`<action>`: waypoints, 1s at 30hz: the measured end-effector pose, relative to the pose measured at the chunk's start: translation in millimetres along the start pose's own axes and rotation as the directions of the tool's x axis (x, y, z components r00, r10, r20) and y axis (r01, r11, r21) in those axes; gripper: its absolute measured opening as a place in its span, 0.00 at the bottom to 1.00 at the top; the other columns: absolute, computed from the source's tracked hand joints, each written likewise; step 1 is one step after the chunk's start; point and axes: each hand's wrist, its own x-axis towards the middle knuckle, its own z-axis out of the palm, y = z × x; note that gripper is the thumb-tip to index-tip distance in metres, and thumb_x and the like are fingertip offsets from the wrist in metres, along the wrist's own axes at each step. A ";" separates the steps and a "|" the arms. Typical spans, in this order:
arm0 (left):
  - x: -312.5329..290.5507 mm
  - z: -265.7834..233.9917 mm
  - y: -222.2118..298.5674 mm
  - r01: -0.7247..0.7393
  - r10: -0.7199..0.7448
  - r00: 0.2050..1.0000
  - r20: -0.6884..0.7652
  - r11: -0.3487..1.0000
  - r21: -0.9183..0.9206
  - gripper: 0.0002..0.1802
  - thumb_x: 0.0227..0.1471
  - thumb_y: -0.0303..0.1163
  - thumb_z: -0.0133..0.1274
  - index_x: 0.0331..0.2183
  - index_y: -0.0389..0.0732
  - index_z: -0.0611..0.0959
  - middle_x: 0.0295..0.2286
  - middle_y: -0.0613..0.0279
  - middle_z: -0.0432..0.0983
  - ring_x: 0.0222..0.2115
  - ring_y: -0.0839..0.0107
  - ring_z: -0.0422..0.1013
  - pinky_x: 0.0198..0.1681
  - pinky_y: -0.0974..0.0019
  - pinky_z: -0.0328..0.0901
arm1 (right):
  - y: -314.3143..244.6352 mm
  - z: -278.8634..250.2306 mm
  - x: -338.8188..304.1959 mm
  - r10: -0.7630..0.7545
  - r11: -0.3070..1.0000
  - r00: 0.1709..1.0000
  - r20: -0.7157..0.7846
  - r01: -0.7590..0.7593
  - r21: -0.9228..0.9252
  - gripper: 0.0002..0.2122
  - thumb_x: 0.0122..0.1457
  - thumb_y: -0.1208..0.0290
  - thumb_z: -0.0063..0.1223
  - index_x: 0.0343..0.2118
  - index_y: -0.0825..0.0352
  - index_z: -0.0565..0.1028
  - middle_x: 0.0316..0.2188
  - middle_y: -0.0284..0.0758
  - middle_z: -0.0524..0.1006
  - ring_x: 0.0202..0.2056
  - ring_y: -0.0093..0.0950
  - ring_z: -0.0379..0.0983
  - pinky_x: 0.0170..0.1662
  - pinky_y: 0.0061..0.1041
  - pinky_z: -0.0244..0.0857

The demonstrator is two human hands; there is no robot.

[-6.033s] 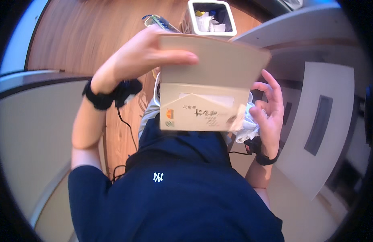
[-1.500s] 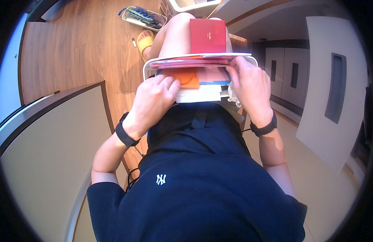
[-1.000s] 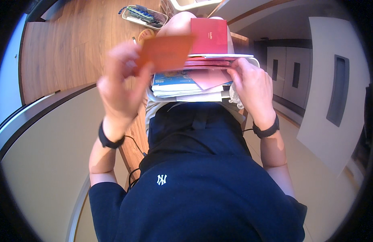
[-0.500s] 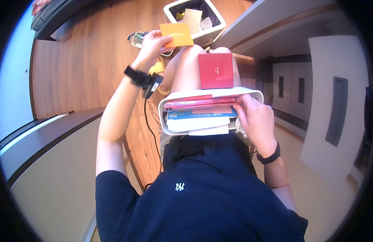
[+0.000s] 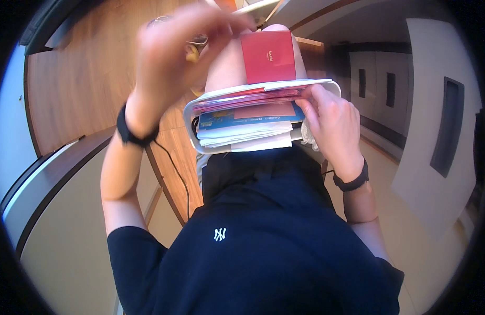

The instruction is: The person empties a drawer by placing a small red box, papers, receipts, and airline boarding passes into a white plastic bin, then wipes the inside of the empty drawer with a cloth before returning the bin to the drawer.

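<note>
A white open container [image 5: 190, 113] rests on my lap. Red and pink flat envelopes [image 5: 242, 100] stand along its far side, with a blue booklet [image 5: 213, 121] and folded white papers [image 5: 242, 134] nearer me. My right hand [image 5: 334, 121] is closed at the container's right end, thumb and fingers pinching the edge of the red envelopes. A square red card or envelope [image 5: 268, 55] lies across my thighs just beyond the container. Motion smears my left hand [image 5: 174, 52], raised over my left thigh; its fingers are too blurred to read, and no yellow envelope shows clearly in it.
Past my knees, the white rim of a waste bin [image 5: 257, 7] is partly cut off by the top edge. A yellow slipper [image 5: 192, 52] shows on the wooden floor. A black cable [image 5: 174, 167] hangs from my left wrist. Grey cabinets [image 5: 381, 79] stand to the right.
My left hand has swung up and closer, blurring; the yellow envelope it held near the bin no longer shows clearly. My right hand stays at the red envelopes. The whole view has shifted.
</note>
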 end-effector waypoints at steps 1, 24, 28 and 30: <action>-9.6 -9.6 29.7 -0.044 0.045 0.990 0.134 0.999 -0.011 0.07 0.54 0.25 0.50 0.35 0.37 0.82 0.32 0.55 0.79 0.32 0.65 0.77 0.34 0.70 0.73 | 1.4 0.4 -0.8 0.002 1.000 1.000 -0.007 -0.002 -0.015 0.07 0.54 0.67 0.56 0.30 0.64 0.73 0.24 0.38 0.78 0.25 0.38 0.76 0.27 0.34 0.67; -62.6 18.9 120.3 0.524 -0.780 0.570 0.260 0.101 -0.846 0.22 0.52 0.24 0.56 0.48 0.37 0.66 0.35 0.51 0.79 0.35 0.73 0.76 0.39 0.75 0.69 | -4.5 -36.0 -24.4 -0.073 0.779 0.995 0.071 0.012 0.627 0.11 0.58 0.69 0.54 0.40 0.68 0.78 0.23 0.37 0.78 0.24 0.24 0.74 0.28 0.21 0.65; -52.2 26.5 130.4 0.507 -0.760 0.586 0.280 0.074 -0.859 0.25 0.49 0.22 0.58 0.47 0.36 0.64 0.35 0.52 0.77 0.37 0.69 0.75 0.41 0.70 0.70 | -8.2 -47.2 -22.4 -0.094 0.382 0.959 0.269 -0.214 0.899 0.08 0.55 0.72 0.59 0.34 0.72 0.78 0.20 0.27 0.75 0.21 0.13 0.66 0.26 0.14 0.60; -57.7 31.3 133.3 0.595 -0.760 0.628 0.170 0.327 -0.734 0.27 0.49 0.23 0.59 0.48 0.36 0.64 0.38 0.51 0.76 0.40 0.69 0.74 0.42 0.70 0.69 | -6.9 -46.1 -21.1 -0.072 0.299 0.954 0.292 -0.259 0.918 0.08 0.55 0.72 0.60 0.34 0.72 0.78 0.21 0.28 0.75 0.22 0.13 0.66 0.27 0.13 0.60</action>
